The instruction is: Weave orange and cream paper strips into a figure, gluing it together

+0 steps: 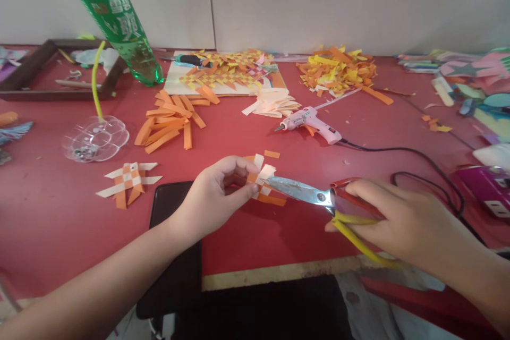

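The left hand pinches a woven paper piece between thumb and fingers, above the red table. The right hand is curled round the handles of the scissors, whose blades touch the piece. Beyond them lie a pink glue gun, folded pale strips and orange strips; a green bottle leans farther back, beside a dark frame.

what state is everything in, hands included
left hand, pinching woven paper
right hand, gripping scissors
woven paper, strip ends sticking out
scissors, blades against the woven paper
glue gun, lying down, cord attached
green bottle, standing, partly filled
orange strips, loosely heaped
plastic palette, holding small bits
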Motion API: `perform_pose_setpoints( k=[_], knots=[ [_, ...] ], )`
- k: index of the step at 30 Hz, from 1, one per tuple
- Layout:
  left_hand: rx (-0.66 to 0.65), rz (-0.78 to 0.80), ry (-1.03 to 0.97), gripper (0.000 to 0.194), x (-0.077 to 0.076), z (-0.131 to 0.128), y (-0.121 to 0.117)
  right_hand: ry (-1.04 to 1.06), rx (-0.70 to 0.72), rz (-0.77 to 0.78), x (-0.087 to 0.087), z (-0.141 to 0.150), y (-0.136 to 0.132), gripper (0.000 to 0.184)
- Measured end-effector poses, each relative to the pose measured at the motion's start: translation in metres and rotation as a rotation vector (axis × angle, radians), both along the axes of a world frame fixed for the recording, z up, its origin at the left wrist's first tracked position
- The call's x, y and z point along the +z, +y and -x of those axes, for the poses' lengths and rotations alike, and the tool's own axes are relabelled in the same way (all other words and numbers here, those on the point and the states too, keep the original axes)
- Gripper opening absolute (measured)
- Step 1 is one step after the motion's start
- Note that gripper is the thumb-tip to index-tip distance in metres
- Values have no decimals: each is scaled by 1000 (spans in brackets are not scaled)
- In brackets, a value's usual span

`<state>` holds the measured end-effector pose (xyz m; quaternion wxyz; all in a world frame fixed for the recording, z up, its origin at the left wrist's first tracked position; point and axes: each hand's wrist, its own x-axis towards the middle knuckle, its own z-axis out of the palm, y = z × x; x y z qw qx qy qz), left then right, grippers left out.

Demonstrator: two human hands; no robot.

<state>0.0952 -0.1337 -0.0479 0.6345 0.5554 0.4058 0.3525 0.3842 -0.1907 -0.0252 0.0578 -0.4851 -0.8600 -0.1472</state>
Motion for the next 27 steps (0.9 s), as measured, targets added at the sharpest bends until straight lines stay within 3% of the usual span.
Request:
perform_pose_setpoints(
  k=[6,18,27],
  knots=[
    [2,10,11,18,1,0,-1,18,-14,17,0,-1,-2,52],
    [0,25,0,18,0,2,-2,-105,106,-86,5,-2,0,48],
    [35,98,-52,21,6,-1,-3,152,-64,116,-2,2,-2,50]
  ],
)
